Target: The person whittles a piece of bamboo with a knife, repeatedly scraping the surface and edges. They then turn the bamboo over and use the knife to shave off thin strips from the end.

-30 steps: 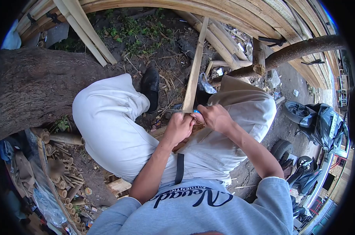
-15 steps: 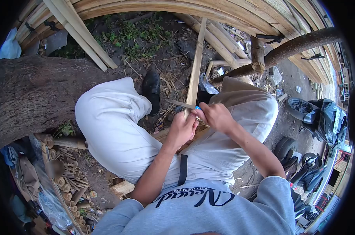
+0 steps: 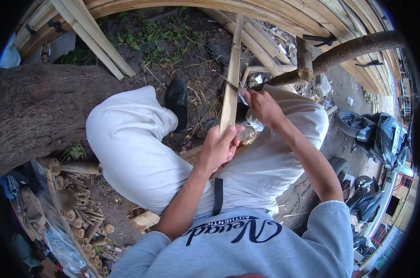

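Observation:
My left hand (image 3: 218, 147) is closed around the near end of a long flat bamboo strip (image 3: 230, 104), which slants up and away between my knees. My right hand (image 3: 262, 107) grips a knife (image 3: 231, 83) by its handle, most of which is hidden in the fingers. The thin dark blade lies across the strip, about midway along the length that shows. Both forearms reach forward over my lap, and the right hand is farther out than the left.
A thick tree trunk (image 3: 38, 111) lies at the left. Cut bamboo pieces (image 3: 82, 217) are piled at lower left. Long bamboo slats (image 3: 210, 6) curve across the top, near a propped branch (image 3: 353, 51). A motorcycle (image 3: 381, 134) stands at the right.
My right hand and the knife have moved away from my left hand, outward along the strip. The left hand still holds the near end in about the same place.

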Demonstrator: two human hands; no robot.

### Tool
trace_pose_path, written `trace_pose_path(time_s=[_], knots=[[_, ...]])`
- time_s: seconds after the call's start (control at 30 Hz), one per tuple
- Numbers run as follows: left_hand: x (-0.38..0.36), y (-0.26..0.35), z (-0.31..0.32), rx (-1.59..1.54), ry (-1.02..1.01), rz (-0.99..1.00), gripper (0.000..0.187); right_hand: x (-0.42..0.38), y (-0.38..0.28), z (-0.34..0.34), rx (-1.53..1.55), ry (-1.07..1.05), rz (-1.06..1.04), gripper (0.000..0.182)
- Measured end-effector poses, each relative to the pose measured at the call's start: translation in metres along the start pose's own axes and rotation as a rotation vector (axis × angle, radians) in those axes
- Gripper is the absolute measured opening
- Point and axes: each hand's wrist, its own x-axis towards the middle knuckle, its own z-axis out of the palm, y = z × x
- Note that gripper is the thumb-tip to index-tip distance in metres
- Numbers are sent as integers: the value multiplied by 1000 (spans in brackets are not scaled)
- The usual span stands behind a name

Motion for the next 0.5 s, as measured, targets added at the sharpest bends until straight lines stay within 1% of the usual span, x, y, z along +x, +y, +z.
trace_pose_path(time_s=[0.07, 0.1, 0.13, 0.17, 0.2, 0.27, 0.33, 0.4, 0.43, 0.5], knots=[[-1, 7, 0, -43, -8, 11, 31, -16, -28, -5, 111, -61, -149, 36], [1, 5, -1, -45, -9, 22, 29, -26, -41, -10, 153, -109, -285, 36], [2, 2, -3, -47, -8, 30, 29, -33, -45, -8, 123, -114, -304, 37], [5, -6, -7, -22, -58, 45, 30, -37, -46, -15, 105, -148, -288, 37], [3, -4, -7, -23, -55, 42, 30, -40, -49, -25, 89, -180, -266, 37], [-1, 1, -2, -2, -107, 33, 31, -46, -50, -27, 67, -174, -276, 38], [-1, -1, -2, 24, -109, 23, 32, -50, -48, -27, 41, -169, -283, 39], [2, -6, -4, 75, -89, 51, 33, -49, -45, -25, -46, -106, -315, 50], [1, -6, -3, 72, -90, 51, 33, -43, -39, -21, -48, -108, -315, 50], [-1, -7, -1, 44, -52, -31, 32, -17, -11, -8, -146, -42, -147, 52]])
